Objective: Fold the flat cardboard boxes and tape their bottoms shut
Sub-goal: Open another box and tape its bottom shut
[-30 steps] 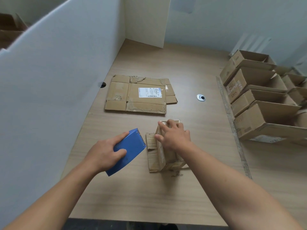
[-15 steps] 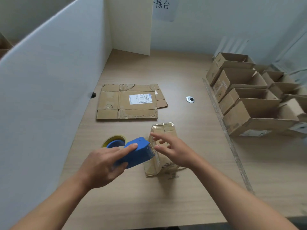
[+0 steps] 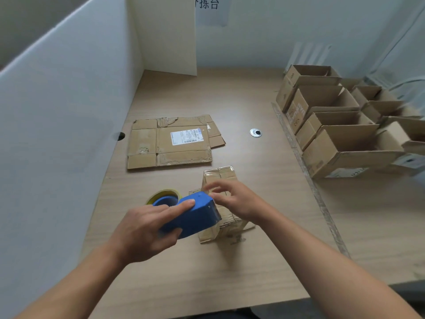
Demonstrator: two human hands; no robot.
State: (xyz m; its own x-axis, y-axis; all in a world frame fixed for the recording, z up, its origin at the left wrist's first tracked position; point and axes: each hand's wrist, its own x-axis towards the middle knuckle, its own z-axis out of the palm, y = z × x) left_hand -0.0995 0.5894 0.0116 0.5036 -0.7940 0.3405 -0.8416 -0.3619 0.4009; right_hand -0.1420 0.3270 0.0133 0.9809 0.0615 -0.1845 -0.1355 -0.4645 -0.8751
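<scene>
At desk point(image 3: 230, 261) centre, L hand point(image 3: 147, 229) is gripping the tape dispenser point(image 3: 195, 217), fingers wrapped round its blue body, and is now holding its toothed end right up against the small box point(image 3: 220, 174); a sec ago it was off to the left. R hand point(image 3: 239, 201) is lifting off the box top, fingers reaching for the dispenser mouth, but they're blurred so can't tell if they're pinching tape. Prob. bottom taping is just starting. Behind, flat cardboard point(image 3: 170, 141) is lying unfolded

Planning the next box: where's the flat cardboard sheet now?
In the head view, the flat cardboard sheet lies on the table, far left, by the white partition, beyond the blue tape dispenser.
</scene>
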